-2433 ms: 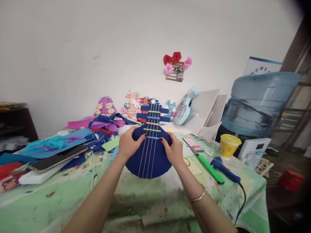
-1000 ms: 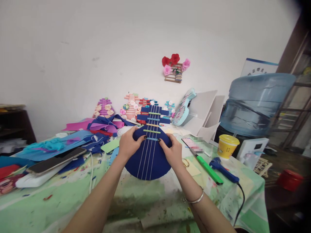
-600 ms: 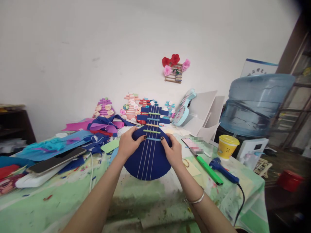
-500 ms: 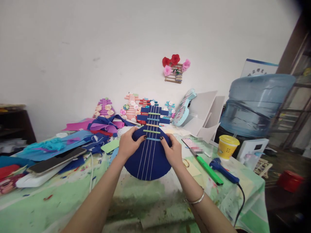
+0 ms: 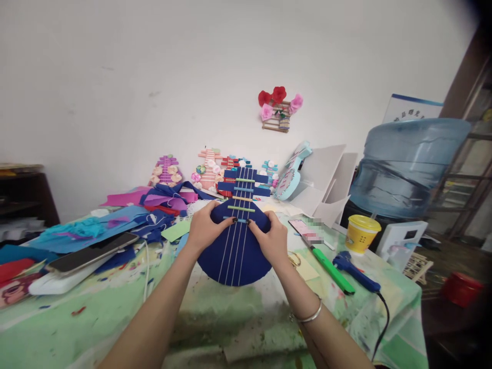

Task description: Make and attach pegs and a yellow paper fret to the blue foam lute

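Observation:
A dark blue craft pipa point(image 5: 234, 256), a lute shape with white strings, stands tilted up before me, its neck away from me. Across it run thin green, blue and yellow strips, with blue pegs at the neck's sides. My left hand point(image 5: 203, 228) grips its left edge, and the thumb presses on the lowest blue strip point(image 5: 241, 220). On the right edge, my right hand point(image 5: 271, 233) holds it likewise, its thumb at the same strip near the strings. The fingers of both hands are partly hidden behind the body.
Several decorated craft lutes point(image 5: 209, 169) lean at the wall. Coloured felt scraps point(image 5: 126, 205) and a phone point(image 5: 94, 252) lie left. On the right are a green cutter point(image 5: 332, 271), a blue glue gun point(image 5: 355, 271), a yellow cup point(image 5: 363, 233) and a large water bottle point(image 5: 407, 164).
Both thumbs have slid inward along the lowest blue strip, closer to each other. The pipa stays held in almost the same place.

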`<action>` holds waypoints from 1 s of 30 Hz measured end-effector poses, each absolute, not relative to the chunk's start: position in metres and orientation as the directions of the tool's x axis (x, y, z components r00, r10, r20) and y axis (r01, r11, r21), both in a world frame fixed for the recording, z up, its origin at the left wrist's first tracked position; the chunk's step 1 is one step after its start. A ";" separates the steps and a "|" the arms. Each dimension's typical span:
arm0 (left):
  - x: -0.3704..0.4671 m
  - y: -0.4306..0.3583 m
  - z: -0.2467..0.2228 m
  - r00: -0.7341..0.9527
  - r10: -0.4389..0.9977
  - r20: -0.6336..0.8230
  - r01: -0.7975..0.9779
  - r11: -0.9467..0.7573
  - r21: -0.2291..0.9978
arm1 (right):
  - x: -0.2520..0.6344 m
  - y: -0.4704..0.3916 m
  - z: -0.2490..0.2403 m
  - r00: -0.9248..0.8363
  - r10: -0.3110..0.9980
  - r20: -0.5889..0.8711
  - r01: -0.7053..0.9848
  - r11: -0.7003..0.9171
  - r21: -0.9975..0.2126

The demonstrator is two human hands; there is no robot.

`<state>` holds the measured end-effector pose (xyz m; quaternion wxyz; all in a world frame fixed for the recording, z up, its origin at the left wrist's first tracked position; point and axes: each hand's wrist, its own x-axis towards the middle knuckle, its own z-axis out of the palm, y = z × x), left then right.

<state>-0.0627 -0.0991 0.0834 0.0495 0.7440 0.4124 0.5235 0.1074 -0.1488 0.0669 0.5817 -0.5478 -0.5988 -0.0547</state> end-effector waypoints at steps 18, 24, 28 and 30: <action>-0.060 -0.103 0.085 0.120 0.645 0.755 0.592 -0.657 0.467 | 0.109 -0.147 0.065 0.299 0.588 0.752 0.725 0.373 -0.579; -0.061 -0.104 0.084 0.127 0.632 0.765 0.596 -0.665 0.450 | 0.105 -0.150 0.067 0.311 0.593 0.743 0.731 0.351 -0.585; -0.059 -0.103 0.083 0.104 0.636 0.764 0.611 -0.647 0.455 | 0.103 -0.148 0.065 0.329 0.564 0.757 0.759 0.319 -0.567; -0.057 -0.104 0.083 0.094 0.639 0.763 0.624 -0.635 0.455 | 0.103 -0.147 0.064 0.343 0.565 0.750 0.758 0.304 -0.576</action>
